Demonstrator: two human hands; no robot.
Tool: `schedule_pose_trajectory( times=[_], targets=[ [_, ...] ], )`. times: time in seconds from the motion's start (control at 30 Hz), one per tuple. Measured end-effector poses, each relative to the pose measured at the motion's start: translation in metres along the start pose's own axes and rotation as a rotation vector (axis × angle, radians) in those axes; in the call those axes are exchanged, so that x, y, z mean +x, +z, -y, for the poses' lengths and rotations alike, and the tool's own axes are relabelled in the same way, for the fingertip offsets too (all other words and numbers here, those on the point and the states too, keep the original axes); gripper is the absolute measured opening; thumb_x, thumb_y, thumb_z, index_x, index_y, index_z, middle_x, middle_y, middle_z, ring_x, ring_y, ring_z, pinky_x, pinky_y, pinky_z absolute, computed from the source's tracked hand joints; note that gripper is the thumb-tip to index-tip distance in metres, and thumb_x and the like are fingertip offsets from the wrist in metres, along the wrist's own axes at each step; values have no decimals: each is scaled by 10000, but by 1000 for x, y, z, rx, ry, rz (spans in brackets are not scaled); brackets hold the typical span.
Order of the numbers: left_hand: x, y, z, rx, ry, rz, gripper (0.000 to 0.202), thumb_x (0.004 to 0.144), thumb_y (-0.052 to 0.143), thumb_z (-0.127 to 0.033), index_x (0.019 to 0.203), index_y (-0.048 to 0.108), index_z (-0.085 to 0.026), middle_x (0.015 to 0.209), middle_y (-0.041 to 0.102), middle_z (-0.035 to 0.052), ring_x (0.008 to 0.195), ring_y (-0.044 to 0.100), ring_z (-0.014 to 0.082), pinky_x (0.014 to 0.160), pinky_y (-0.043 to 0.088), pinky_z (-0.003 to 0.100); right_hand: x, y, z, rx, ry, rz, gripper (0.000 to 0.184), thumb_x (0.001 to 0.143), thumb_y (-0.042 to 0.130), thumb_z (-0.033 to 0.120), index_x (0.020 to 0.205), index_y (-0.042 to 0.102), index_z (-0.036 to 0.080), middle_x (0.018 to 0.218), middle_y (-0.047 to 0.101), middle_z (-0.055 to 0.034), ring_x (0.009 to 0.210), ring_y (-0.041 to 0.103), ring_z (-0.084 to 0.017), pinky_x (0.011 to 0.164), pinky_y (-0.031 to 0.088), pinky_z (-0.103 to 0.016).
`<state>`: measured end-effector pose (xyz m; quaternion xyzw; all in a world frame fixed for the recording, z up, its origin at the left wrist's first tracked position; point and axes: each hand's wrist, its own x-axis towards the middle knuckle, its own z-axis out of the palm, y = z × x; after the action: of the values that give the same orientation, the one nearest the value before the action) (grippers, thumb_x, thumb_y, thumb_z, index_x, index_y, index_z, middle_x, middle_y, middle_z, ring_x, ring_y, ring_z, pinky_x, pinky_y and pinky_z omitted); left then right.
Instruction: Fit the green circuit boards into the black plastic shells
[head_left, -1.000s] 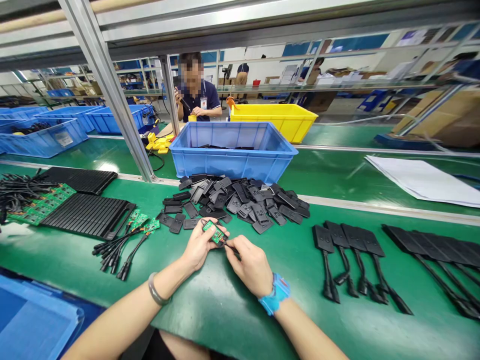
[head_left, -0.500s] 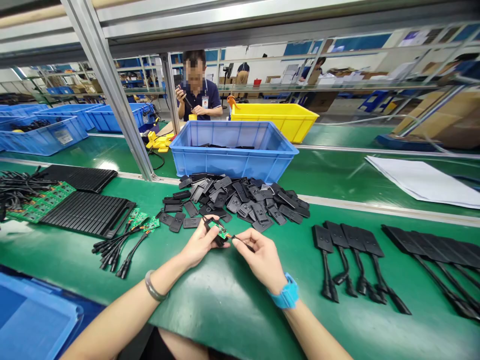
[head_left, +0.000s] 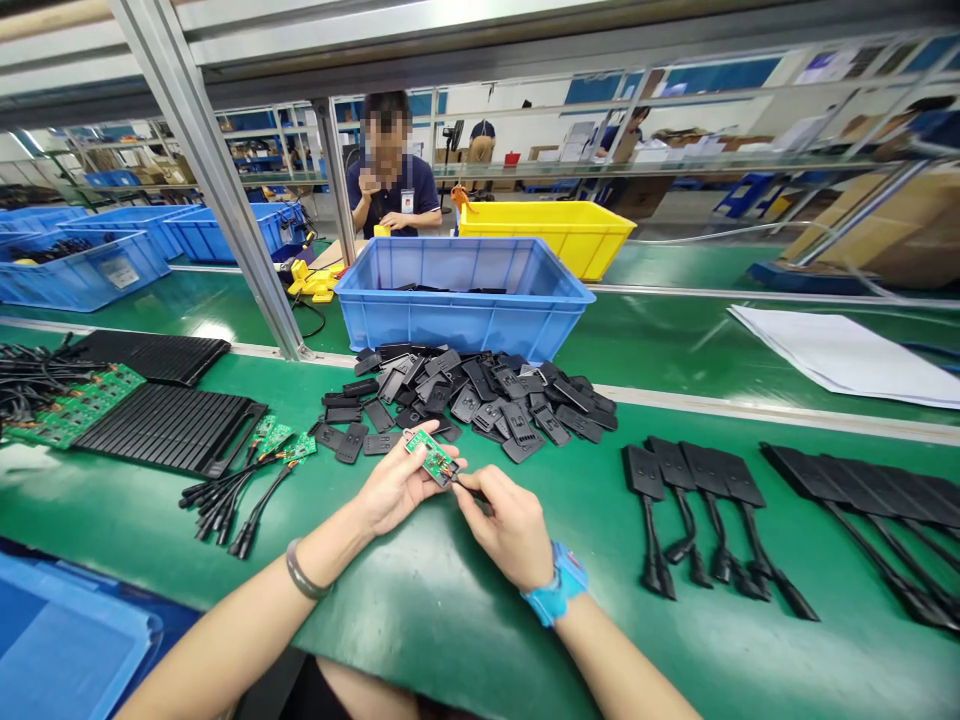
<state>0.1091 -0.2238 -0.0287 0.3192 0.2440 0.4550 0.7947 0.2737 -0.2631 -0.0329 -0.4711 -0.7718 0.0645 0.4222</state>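
Observation:
My left hand (head_left: 397,490) holds a green circuit board (head_left: 429,456) that lies in or on a small black plastic case, its thumb along the board's edge. The case is mostly hidden under the board and fingers. My right hand (head_left: 502,525) pinches the black cable at the board's lower right end, where thin coloured wires join it. Just beyond both hands spreads a heap of black plastic case pieces (head_left: 487,400). To the left lie several circuit boards with black cables (head_left: 259,480), loose on the green table (head_left: 420,620).
A blue bin (head_left: 465,315) stands behind the heap, a yellow bin (head_left: 551,235) beyond it. Black cased units with cables (head_left: 705,475) lie in rows at right. Black slotted trays (head_left: 165,430) sit at left, near a metal post (head_left: 225,190). A co-worker (head_left: 390,185) sits opposite.
The board has turned to show more of its green face, and my left fingers have opened out beneath it. My right hand has shifted slightly left and down, still on the cable.

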Motion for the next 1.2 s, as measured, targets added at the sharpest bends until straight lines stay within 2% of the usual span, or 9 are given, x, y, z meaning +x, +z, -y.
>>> schedule_pose_trajectory(
  times=[0.23, 0.73, 0.83, 0.97, 1.03, 1.2],
  targets=[
    [-2, 4, 1, 65, 61, -13, 336, 854, 639, -298, 1158, 526, -207, 1102, 657, 100, 1090, 620, 280, 922, 466, 445, 3, -3, 3, 30, 47, 11, 120, 907, 514, 195, 804, 575, 195, 699, 575, -10, 615, 547, -137, 560, 396, -240],
    [1, 4, 9, 98, 99, -188, 304, 777, 713, -325, 988, 567, -162, 950, 701, 89, 910, 685, 255, 828, 515, 407, 1, 1, 4, 11, 77, 109, 133, 905, 491, 226, 789, 554, 210, 704, 591, -15, 629, 568, -146, 582, 422, -244],
    [1, 3, 10, 124, 117, -200, 329, 773, 714, -344, 992, 551, -162, 936, 705, 89, 899, 688, 252, 818, 519, 403, 2, 2, 3, 36, 112, 114, 138, 908, 499, 254, 796, 566, 210, 710, 600, -17, 632, 573, -148, 582, 429, -243],
    [0, 1, 13, 213, 170, -234, 405, 803, 678, -382, 1097, 481, -186, 936, 712, 89, 882, 693, 238, 802, 525, 389, 2, 3, 0, 67, 184, 147, 184, 894, 541, 332, 770, 594, 208, 690, 599, -19, 612, 565, -154, 568, 432, -253],
    [0, 2, 14, 264, 211, -241, 399, 828, 649, -389, 1121, 455, -200, 958, 711, 89, 895, 691, 232, 799, 525, 377, 3, 4, 0, 135, 255, 170, 234, 879, 557, 372, 722, 599, 205, 641, 587, -12, 577, 555, -154, 554, 433, -260],
    [-2, 5, 18, 263, 240, -220, 304, 856, 615, -375, 1059, 464, -205, 997, 705, 89, 932, 684, 231, 816, 521, 373, 5, 10, 5, 611, 667, 254, 338, 806, 598, 496, 672, 581, 187, 521, 583, 10, 422, 541, -125, 434, 438, -233]
  ],
)
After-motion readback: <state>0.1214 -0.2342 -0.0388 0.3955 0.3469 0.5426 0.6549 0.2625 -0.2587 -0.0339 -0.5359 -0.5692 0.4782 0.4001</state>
